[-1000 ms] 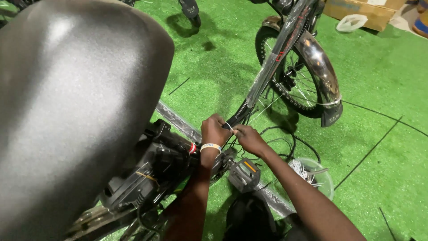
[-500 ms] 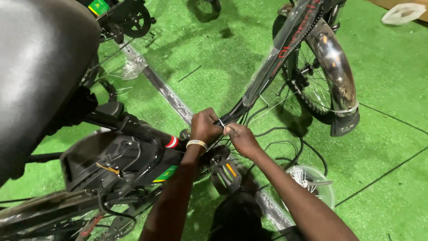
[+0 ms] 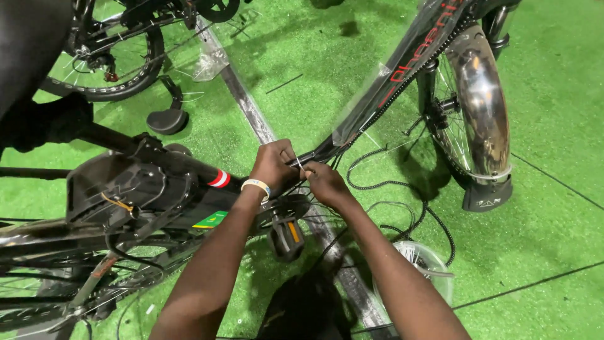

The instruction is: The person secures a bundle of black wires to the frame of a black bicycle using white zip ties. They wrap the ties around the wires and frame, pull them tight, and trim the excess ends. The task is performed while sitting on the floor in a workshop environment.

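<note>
Head view, looking down over a bicycle on green turf [image 3: 553, 94].

Left hand [image 3: 272, 165]: fist closed narrow over the frame tube [image 3: 352, 129], at the point where the tube meets the lower frame; pale wristband [image 3: 257, 186] at the wrist. Right hand [image 3: 324, 182]: just beside the left, fingertips nearly touching it, pinched shut on a thin white tie [image 3: 296, 162] lying across the tube. Whether the left fingers also grip the tie: cannot tell.

Frame tube: wrapped in clear plastic, rising up and right from the hands toward the front wheel [image 3: 453, 119]. Chrome mudguard [image 3: 484, 104] over that wheel, black flap at its lower end. Black coiled cable [image 3: 377, 182] looping from the tube down to the turf, right of the hands.

Below the hands: pedal [image 3: 286, 236] with orange reflector. Left of the hands: black housing [image 3: 126, 186] on the frame, red-and-white band beside it. Lower right: clear plastic tub [image 3: 421, 267] on the turf. Upper left: second wheel [image 3: 107, 60] and a black kickstand foot [image 3: 167, 121]. Metal rail [image 3: 248, 104] running diagonally across the turf beneath the frame.
</note>
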